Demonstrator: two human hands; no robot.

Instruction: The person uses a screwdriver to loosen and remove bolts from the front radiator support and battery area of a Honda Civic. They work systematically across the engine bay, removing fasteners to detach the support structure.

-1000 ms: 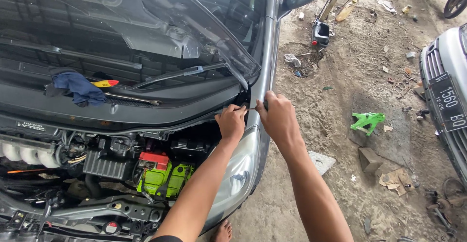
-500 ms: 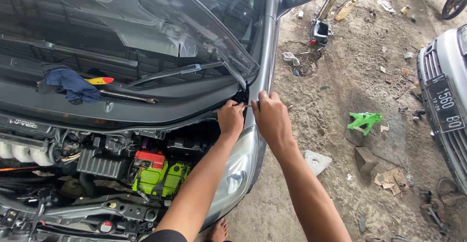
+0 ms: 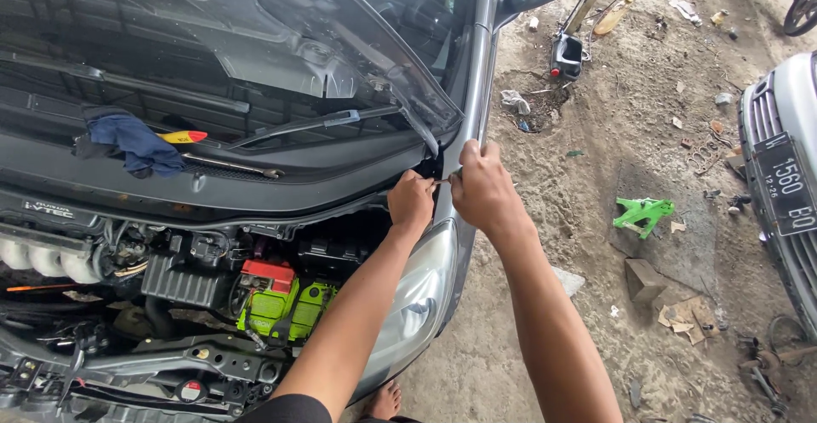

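Head view: left hand (image 3: 412, 202) and right hand (image 3: 482, 186) side by side at grey car's fender edge (image 3: 446, 186), fingers pinched narrow on a small part hidden between them. Green battery (image 3: 285, 308) below; blue rag (image 3: 136, 144) on cowl.

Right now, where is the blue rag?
In the head view, the blue rag lies at the left, on the cowl below the windscreen, beside a yellow-handled tool and above the engine bay.

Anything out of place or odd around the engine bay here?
Yes: a blue rag and a yellow-handled tool lie loose on the cowl below the windscreen. Both hands, left hand and right hand, work at the fender corner.
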